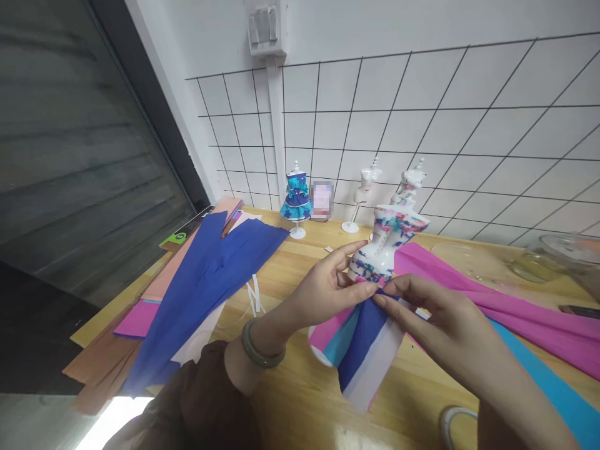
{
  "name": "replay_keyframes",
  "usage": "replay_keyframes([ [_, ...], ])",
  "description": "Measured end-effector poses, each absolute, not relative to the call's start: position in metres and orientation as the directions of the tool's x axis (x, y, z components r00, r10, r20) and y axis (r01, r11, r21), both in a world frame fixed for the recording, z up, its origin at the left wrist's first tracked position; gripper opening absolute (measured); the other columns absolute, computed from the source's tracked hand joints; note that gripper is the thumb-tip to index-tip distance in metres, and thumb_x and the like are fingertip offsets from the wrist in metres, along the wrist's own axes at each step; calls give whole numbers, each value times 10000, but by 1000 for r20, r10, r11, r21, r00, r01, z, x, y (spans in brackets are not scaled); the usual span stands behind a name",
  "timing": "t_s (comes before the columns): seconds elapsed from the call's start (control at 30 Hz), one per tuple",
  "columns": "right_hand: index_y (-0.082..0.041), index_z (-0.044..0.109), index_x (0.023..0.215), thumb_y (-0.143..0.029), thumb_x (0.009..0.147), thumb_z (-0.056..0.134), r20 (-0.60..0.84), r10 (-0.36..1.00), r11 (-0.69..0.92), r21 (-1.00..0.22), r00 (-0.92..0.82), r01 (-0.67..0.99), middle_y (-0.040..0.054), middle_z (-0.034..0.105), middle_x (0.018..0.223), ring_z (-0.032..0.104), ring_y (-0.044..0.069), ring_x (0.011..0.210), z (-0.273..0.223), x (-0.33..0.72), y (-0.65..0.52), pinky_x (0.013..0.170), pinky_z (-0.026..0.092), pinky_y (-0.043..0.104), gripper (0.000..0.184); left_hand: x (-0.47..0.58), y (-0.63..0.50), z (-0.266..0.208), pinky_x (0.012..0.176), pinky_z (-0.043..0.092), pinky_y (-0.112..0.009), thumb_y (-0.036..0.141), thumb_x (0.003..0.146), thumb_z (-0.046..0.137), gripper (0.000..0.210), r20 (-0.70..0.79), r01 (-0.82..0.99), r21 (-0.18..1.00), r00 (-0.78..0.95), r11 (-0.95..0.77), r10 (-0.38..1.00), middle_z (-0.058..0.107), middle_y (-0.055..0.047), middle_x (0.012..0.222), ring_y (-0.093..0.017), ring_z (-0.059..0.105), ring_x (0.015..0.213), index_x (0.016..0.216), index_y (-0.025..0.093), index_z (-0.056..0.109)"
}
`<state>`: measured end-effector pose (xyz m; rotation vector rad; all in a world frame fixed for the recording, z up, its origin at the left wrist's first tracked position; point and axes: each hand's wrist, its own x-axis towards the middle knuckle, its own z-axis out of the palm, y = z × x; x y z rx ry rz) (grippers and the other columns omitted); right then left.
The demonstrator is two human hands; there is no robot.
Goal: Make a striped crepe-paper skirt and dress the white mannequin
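Note:
A small white dress form (382, 247) with pink, blue and teal patches leans to the right, over the table. From its waist hang crepe paper strips in pink, teal, dark blue and pale lilac. My left hand (325, 287) curls around the form's waist, its thumb pressing on the top of the strips. At the same spot, the thumb and forefinger of my right hand (435, 312) pinch the gathered upper end of the dark blue crepe paper strip (360, 337). My left fingertips are partly hidden behind the form.
Blue crepe paper (210, 269) lies over peach and brown sheets at left. Along the wall stand a dress form in a blue ruffled dress (297, 197) and two white ones. Pink paper (492, 300), blue paper (548, 375), a glass jar (539, 262) and a tape roll (447, 425) lie right.

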<state>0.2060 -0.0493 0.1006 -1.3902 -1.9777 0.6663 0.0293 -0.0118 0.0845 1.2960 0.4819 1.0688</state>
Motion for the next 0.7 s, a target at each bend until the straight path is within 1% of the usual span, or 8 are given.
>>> replay_keyframes([
  [0.13,-247,584,890,-445,832,552,208,948,317,-712,-243,626,-18,631,757,544,137,639,100,206,-49,574,443,259,209,31,-12,84,851,438,-283,202,775,635,592,300,-374,920,472,-120,829,514,-98,1239,-170,537,1025,1319,215,401],
  [0.37,-229,604,855,-454,840,526,218,947,320,-692,-235,647,2,637,749,558,140,624,104,204,-49,558,441,256,238,33,-12,80,923,412,-291,166,744,669,649,316,-387,912,461,-133,829,470,-95,1291,-187,489,1119,1320,214,375],
  [0.57,-235,592,901,-445,847,523,150,956,279,-724,-251,631,-4,645,777,564,144,665,102,207,-46,594,442,264,228,34,-9,77,837,440,-274,168,761,652,615,299,-364,922,453,-132,840,517,-79,1184,-150,527,985,1315,219,390],
  [0.7,-244,588,917,-443,854,518,117,956,263,-746,-268,612,-11,646,787,564,147,686,102,208,-45,605,441,269,221,34,-9,78,795,447,-261,157,752,658,633,279,-386,917,439,-102,854,543,-45,1026,-121,539,889,1311,223,370],
])
